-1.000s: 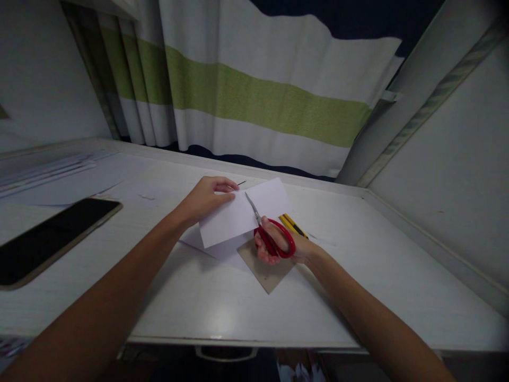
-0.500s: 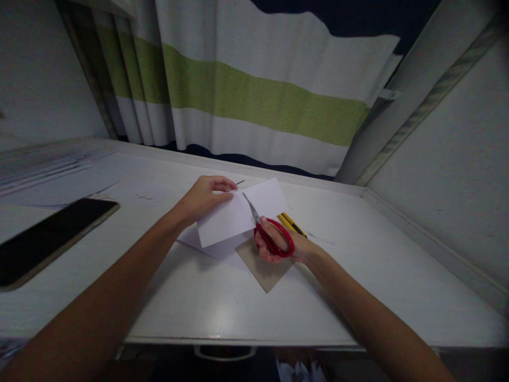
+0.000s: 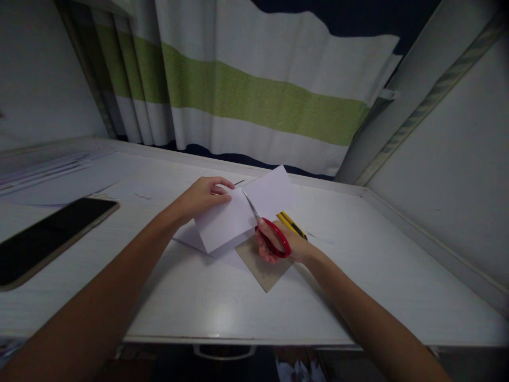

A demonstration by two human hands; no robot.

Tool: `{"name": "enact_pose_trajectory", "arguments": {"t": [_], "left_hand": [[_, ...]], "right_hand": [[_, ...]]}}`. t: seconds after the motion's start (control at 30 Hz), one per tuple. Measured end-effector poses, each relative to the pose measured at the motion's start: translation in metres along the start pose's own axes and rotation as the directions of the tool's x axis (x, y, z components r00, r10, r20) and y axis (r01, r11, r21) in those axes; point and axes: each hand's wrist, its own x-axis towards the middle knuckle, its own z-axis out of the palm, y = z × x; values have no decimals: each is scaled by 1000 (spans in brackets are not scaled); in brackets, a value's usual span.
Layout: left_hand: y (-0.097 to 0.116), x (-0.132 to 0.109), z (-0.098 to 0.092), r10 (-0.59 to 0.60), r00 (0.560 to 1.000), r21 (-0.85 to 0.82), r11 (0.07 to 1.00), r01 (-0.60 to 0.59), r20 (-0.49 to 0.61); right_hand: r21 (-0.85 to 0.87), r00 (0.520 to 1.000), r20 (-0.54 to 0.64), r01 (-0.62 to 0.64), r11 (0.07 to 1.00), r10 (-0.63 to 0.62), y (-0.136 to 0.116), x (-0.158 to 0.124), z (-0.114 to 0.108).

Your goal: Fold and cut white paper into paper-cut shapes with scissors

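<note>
My left hand (image 3: 202, 197) pinches the left edge of a white sheet of paper (image 3: 238, 215), lifted above the desk. My right hand (image 3: 278, 243) grips red-handled scissors (image 3: 270, 233); their blades reach up into the paper from its lower edge, near the sheet's middle. The right part of the sheet tilts upward. Under my right hand lies a brown cardboard piece (image 3: 264, 265), and a yellow-and-black utility knife (image 3: 292, 224) rests just beyond it.
A dark phone (image 3: 47, 233) lies at the left of the white desk (image 3: 222, 302). Loose papers (image 3: 59, 170) sit at the far left. A striped green-and-white curtain (image 3: 258, 101) hangs behind. A white wall panel (image 3: 445, 175) borders the right side.
The scissors have gone further into the paper and the handles have drawn together. The sheet's right part has risen and its lower left corner has dropped toward the desk.
</note>
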Motion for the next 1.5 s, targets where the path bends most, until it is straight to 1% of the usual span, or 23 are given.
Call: {"name": "enact_pose_trajectory", "arguments": {"t": [0.07,0.13,0.27,0.3,0.33,0.37,0.4,0.47,0.5,0.53,0.6,0.67,0.73,0.83,0.9,1.03,1.17,1.4,1.5], "left_hand": [[-1,0,1,10,1000,-22,1000,-10,21],[-3,1,2,40,999,-21,999,-39,18],[-5,3,6,100,995,45,994,-99,-20],[-5,3,6,109,994,69,992,-106,-34],[-5,3,6,118,992,90,989,-113,-50],[-5,3,6,128,990,108,987,-120,-66],[-4,3,7,136,987,119,985,-125,-81],[-2,3,7,147,983,122,983,-134,-106],[-1,3,7,150,982,116,984,-137,-113],[0,2,6,151,982,109,984,-139,-114],[2,2,6,153,982,92,985,-143,-112],[2,1,6,157,981,78,986,-149,-114],[2,1,5,174,979,72,983,-167,-105],[1,1,6,218,973,77,974,-213,-76],[1,1,6,237,970,80,970,-231,-61],[3,-1,6,251,967,96,964,-246,-37],[5,-2,6,291,956,148,948,-282,-40],[3,0,8,365,930,255,903,-345,-34],[3,1,8,378,925,275,893,-355,-32]], "right_hand": [[-19,1000,-7,4,1000,-4,0,0,0],[-27,1000,1,-1,1000,1,-2,-2,1],[1,996,75,-40,999,40,-7,-4,3],[13,996,84,-39,999,37,-7,-3,3],[23,997,68,-28,999,26,-7,-2,3],[26,1000,25,-9,1000,8,-6,-1,2],[22,999,-43,17,1000,-16,-5,1,2],[-16,978,-193,72,997,-74,-1,4,1],[-46,964,-245,94,994,-103,0,5,2],[-79,952,-277,114,990,-132,2,6,2],[-152,940,-289,144,978,-183,3,6,4],[-208,939,-270,158,965,-212,4,5,6],[-233,951,-235,146,961,-202,3,3,6],[-241,977,-149,114,964,-153,-1,-2,6],[-240,986,-78,125,963,-148,-5,-5,6],[-249,990,-3,139,959,-144,-12,-9,7],[-236,986,73,165,958,-151,-13,-10,6],[-158,987,117,129,979,-111,-5,-8,1],[-171,990,92,126,977,-111,-3,-6,-1]]}}
